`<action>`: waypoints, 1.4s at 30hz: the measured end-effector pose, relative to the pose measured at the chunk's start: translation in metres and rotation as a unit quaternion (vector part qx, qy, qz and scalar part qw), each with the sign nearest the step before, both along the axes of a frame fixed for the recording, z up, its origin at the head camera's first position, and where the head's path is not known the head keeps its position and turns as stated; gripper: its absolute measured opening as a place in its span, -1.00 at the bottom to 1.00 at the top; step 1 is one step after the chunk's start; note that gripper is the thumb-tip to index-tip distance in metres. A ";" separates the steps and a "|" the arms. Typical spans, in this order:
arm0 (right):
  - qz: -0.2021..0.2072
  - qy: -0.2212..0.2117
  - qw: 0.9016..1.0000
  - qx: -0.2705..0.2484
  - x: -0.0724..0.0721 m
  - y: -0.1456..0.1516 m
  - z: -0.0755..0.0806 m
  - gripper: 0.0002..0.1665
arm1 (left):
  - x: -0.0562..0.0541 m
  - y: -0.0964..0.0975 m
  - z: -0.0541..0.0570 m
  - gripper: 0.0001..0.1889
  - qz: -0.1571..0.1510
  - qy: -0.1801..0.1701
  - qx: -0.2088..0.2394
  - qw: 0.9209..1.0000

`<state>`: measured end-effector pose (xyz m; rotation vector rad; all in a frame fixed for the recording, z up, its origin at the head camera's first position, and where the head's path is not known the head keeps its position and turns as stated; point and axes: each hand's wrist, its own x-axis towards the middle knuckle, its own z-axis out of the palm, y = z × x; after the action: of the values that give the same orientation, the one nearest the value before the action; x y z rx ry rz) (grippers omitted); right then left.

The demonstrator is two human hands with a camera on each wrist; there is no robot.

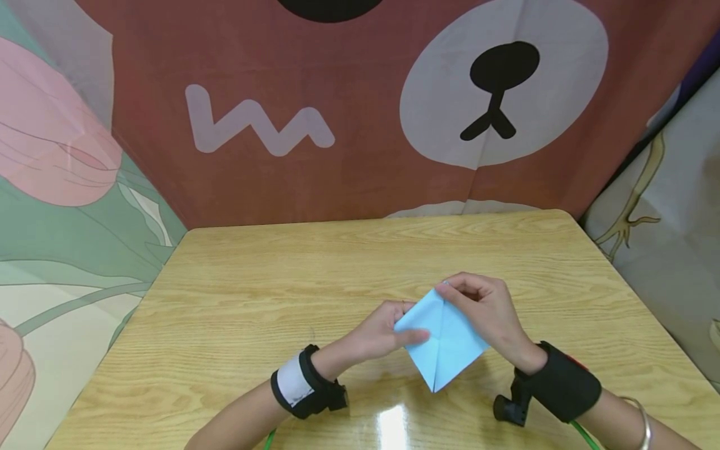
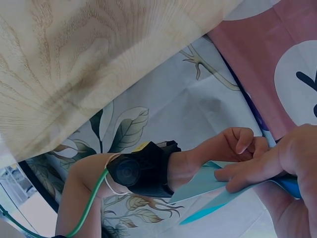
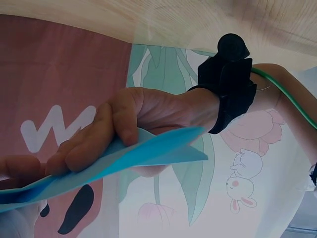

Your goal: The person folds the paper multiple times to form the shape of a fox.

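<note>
A light blue sheet of paper (image 1: 450, 350), folded to a diamond with a crease down its middle, is held up over the table between both hands. My left hand (image 1: 388, 331) grips its left corner, thumb on the front face and fingers behind. At the top corner my right hand (image 1: 484, 306) pinches the paper between thumb and fingers. In the left wrist view the folded paper (image 2: 203, 186) shows layers standing apart at the lower end. The right wrist view has the left fingers (image 3: 89, 144) spread along the back of the paper (image 3: 163, 148).
The wood-grain table (image 1: 253, 281) reaches back to a brown cloth (image 1: 360, 181) with a bear print. Patterned cloths (image 1: 73, 250) hang at the sides. Each wrist wears a black strap with a camera (image 1: 512, 403), and green cables run from them.
</note>
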<state>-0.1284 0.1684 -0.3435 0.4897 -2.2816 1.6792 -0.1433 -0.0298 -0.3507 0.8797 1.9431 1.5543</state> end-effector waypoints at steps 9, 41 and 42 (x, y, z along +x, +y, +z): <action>-0.001 0.009 1.000 0.000 0.001 -0.002 0.001 -0.86 | -0.005 -0.004 0.001 -0.73 -0.057 -0.026 0.014 0.998; -0.023 0.161 0.985 0.060 -0.004 0.000 -0.010 -0.79 | 0.008 0.007 -0.004 -0.49 0.063 0.004 -0.038 0.997; -0.023 0.170 0.984 0.056 -0.004 -0.001 -0.011 -0.79 | 0.010 0.008 -0.003 -0.49 0.066 0.000 -0.038 0.997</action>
<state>-0.1325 0.1679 -0.3548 0.6853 -2.1242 1.3312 -0.1338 -0.0219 -0.3536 0.7333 2.0839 1.5410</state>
